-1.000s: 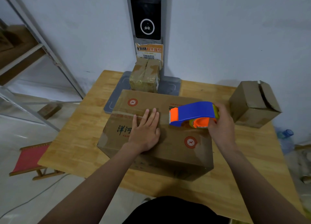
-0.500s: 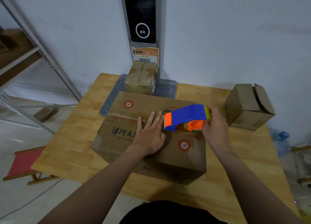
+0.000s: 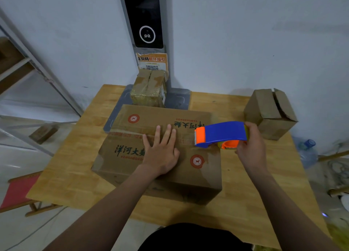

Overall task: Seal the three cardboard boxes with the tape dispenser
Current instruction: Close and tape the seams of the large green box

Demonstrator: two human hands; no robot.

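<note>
The left hand lies spread flat on the large cardboard box, over its centre seam. Just to its right, the right hand grips the blue tape dispenser. If that palm shifts, the tape may wander off the seam.

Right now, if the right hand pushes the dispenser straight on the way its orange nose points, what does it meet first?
Probably the left hand, flat on the big box: the tape dispenser in the right hand points left at its fingers. Depth unclear.
</note>
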